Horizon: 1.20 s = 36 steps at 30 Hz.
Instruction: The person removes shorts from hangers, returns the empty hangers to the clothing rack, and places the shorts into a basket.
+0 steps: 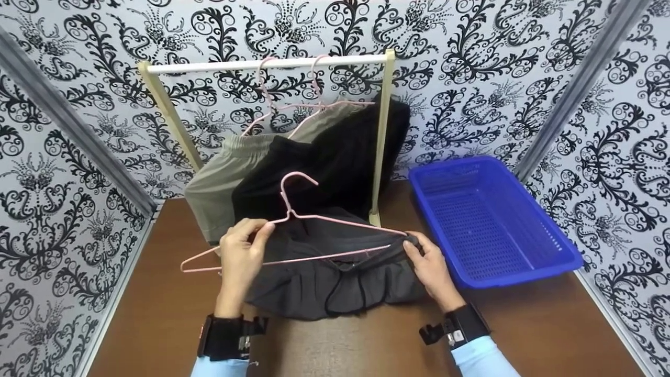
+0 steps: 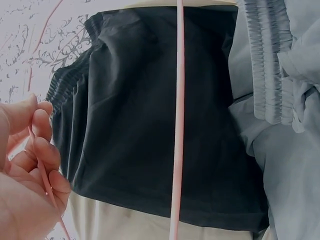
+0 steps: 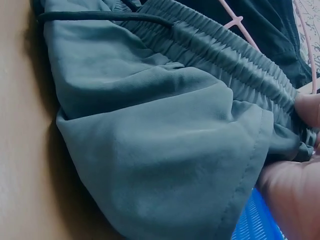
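Observation:
My left hand point(image 1: 242, 256) pinches a pink wire hanger point(image 1: 290, 212) by its left shoulder, close to the neck, with the hook pointing up. Dark grey shorts point(image 1: 301, 293) hang below the hanger over the table, their elastic waistband facing me. At the waistband's right end, my right hand point(image 1: 430, 264) grips the fabric between thumb and fingers. The hanger's right end sits at that gripped corner, inside the waistband, while its left end is bare. A black drawstring point(image 3: 105, 16) shows on the shorts in the right wrist view.
Behind the hands stands a small rack with a white rail point(image 1: 209, 65) and wooden posts. Light grey-green shorts point(image 1: 212, 183) and black shorts point(image 1: 261, 183) hang there on pink hangers. A blue plastic basket point(image 1: 562, 262) lies at the right on the brown table point(image 1: 146, 314). Patterned walls enclose it.

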Available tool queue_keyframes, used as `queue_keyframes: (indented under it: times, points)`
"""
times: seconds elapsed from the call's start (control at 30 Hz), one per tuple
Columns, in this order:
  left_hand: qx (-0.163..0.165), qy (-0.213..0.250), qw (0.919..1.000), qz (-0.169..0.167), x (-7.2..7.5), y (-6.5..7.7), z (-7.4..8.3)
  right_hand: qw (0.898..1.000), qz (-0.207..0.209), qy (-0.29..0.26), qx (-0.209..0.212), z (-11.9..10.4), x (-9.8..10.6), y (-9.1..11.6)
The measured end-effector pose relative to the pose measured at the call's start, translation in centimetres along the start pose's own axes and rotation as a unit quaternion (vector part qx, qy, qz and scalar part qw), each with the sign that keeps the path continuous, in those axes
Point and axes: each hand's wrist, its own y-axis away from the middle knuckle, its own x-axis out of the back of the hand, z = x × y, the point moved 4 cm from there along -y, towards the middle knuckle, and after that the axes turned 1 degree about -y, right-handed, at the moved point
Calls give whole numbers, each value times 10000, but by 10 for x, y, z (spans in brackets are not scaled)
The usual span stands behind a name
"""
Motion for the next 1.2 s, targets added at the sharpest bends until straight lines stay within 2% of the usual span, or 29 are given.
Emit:
queue_keyframes:
  times: [0.23,0.37,0.5,0.63,0.77,0.97,1.2]
  points:
    - [-33,-122,9999,67,5,1,-3,9994,205,-151,-234,8,1,3]
    - [-39,56,9999,114,7,0,-1,9991,311,57,-291,12,2,4]
    - [84,310,9994,116,7,1,2,9985,215,182,-464,15,1,7]
    - [175,320,9992,157,5,2,5,9979,72,301,-575,15,1,8]
    - [338,285,9989,166,2,5,5,9974,28,512,-509,15,1,9]
    - [562,359,9978,0,-3,10,9,9962,17,772,-401,12,1,9]
    - [581,199,9980,-161,-8,15,18,9921,44,1251,108,6,3,10]
